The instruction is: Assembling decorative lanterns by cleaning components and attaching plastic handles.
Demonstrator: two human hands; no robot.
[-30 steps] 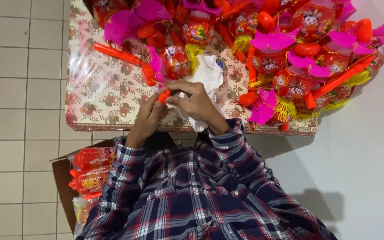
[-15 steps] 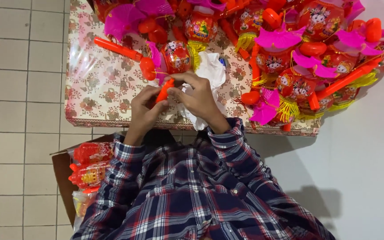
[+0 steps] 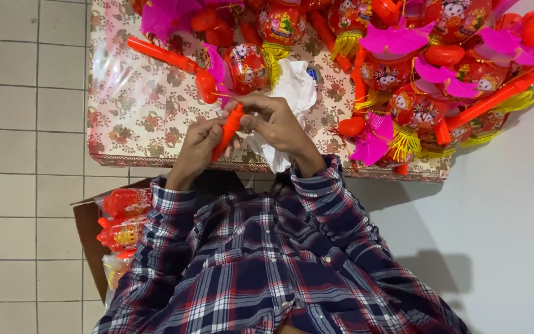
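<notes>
A slim orange plastic handle stick [image 3: 228, 131] was gripped in the closed left hand [image 3: 200, 143] and was pinched near its upper end by the fingers of the right hand [image 3: 274, 121], so that it was steadied from both sides over the near edge of the floral-patterned table [image 3: 137, 111]. A crumpled white plastic bag [image 3: 295, 93] lay just beyond the right hand, and finished red and pink toy lanterns [image 3: 415, 80] were heaped further off, leaving working room in front of the hands.

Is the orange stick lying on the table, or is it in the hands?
In the hands: the orange stick is gripped by the left hand, right hand at its top.
</notes>
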